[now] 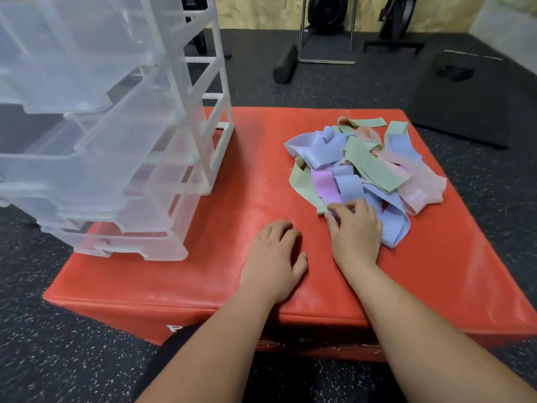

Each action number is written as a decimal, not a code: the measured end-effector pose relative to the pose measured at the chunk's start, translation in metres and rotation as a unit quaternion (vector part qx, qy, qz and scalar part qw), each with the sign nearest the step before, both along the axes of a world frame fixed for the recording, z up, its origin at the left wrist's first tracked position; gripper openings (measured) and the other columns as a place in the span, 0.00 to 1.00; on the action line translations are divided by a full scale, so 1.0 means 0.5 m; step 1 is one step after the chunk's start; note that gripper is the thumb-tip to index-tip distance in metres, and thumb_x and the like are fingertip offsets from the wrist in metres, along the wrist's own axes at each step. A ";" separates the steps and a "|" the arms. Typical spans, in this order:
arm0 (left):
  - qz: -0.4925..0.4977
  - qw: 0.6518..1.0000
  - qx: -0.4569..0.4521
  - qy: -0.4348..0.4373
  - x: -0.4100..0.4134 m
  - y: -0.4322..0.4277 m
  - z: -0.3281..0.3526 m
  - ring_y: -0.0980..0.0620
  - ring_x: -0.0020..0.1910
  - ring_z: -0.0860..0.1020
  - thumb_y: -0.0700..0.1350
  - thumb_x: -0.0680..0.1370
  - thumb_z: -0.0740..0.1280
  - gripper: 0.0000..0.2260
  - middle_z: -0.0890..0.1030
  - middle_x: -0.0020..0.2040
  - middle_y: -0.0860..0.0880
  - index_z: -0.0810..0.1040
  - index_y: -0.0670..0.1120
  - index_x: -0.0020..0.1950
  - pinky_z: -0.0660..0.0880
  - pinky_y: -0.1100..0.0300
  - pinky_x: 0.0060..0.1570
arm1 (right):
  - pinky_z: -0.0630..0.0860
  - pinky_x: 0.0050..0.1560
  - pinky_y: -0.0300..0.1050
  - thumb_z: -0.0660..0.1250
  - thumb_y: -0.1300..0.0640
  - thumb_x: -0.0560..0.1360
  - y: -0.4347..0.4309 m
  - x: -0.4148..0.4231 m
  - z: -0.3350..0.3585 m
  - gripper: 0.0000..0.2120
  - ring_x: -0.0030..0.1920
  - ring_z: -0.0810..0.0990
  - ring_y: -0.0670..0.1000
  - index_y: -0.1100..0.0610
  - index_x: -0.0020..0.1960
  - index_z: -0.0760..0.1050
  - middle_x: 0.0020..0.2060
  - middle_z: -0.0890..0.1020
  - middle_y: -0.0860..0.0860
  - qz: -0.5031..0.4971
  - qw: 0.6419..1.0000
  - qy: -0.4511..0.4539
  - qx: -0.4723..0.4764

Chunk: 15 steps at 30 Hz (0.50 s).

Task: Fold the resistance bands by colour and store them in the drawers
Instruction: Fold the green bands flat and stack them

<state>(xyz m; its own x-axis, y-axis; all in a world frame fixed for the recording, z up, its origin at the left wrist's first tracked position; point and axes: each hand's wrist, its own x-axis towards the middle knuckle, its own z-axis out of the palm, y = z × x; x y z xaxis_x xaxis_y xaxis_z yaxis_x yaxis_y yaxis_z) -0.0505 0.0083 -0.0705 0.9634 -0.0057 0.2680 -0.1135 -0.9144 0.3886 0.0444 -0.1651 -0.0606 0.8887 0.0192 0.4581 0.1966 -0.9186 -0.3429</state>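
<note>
Right hand point(356, 234) on bands point(369, 167) — tangled, left hand point(274, 257) resting

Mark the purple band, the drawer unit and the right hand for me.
purple band point(325, 184), head view, on its flat middle stretch.
drawer unit point(130, 247), head view, on the bottom drawer's front.
right hand point(356, 232), head view, on the back of the hand.
</note>
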 end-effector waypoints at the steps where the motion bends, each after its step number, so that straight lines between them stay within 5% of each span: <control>1: 0.002 1.000 0.000 -0.002 0.000 0.000 0.000 0.46 0.73 0.69 0.57 0.79 0.64 0.21 0.71 0.73 0.50 0.76 0.50 0.69 0.68 0.49 0.72 | 0.72 0.50 0.55 0.72 0.49 0.78 -0.004 0.001 -0.003 0.05 0.53 0.75 0.59 0.46 0.54 0.84 0.51 0.76 0.51 0.004 1.000 -0.007 0.022; 8: 0.005 1.000 -0.008 0.005 -0.003 -0.003 0.011 0.47 0.73 0.69 0.57 0.79 0.64 0.21 0.72 0.73 0.51 0.75 0.51 0.70 0.68 0.49 0.72 | 0.74 0.52 0.52 0.74 0.55 0.79 -0.044 -0.033 0.012 0.04 0.51 0.75 0.56 0.51 0.53 0.86 0.49 0.78 0.49 0.076 0.984 -0.096 0.128; 13: 0.020 0.999 -0.044 0.022 -0.002 -0.010 0.026 0.47 0.72 0.71 0.56 0.78 0.66 0.23 0.73 0.72 0.51 0.75 0.51 0.71 0.69 0.50 0.72 | 0.73 0.47 0.35 0.72 0.59 0.79 -0.100 -0.073 0.063 0.06 0.40 0.79 0.48 0.51 0.54 0.85 0.45 0.82 0.42 0.085 0.966 -0.040 0.240; 15: 0.034 0.996 -0.080 0.021 0.002 -0.023 0.038 0.47 0.70 0.73 0.55 0.77 0.67 0.23 0.74 0.71 0.50 0.75 0.50 0.71 0.70 0.49 0.72 | 0.75 0.46 0.39 0.72 0.57 0.79 -0.123 -0.079 0.082 0.07 0.38 0.80 0.50 0.49 0.56 0.84 0.45 0.84 0.44 0.035 0.960 -0.007 0.279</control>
